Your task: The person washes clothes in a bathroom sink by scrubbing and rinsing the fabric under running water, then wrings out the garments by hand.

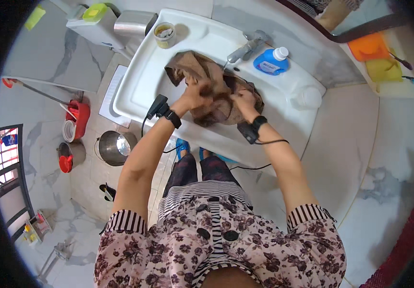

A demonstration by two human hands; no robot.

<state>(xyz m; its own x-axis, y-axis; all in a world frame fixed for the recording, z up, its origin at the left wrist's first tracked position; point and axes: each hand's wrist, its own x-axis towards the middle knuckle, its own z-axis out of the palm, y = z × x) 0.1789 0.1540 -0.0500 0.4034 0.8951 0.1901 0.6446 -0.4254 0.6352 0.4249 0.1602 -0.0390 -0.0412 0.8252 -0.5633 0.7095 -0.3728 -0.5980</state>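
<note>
A brown cloth [208, 69], bunched and wrinkled, lies in the basin of the white sink [135, 93]. My left hand [197, 93] grips its left part, slightly blurred. On the right, my right hand [244, 102] has its fingers closed on a fold of the same cloth. Part of the cloth spreads toward the near wall of the basin between my hands. Beyond it, the metal faucet [249, 45] points down toward the basin. A black strap with a small dark device sits on each wrist, each with a cable.
On the sink's back ledge stands a blue bottle [270, 62] with a white cap. An open jar [164, 35] sits at the far left corner, and a whitish translucent container [309, 97] at the right. A steel bucket [115, 148] and a red bucket [79, 117] stand on the floor left.
</note>
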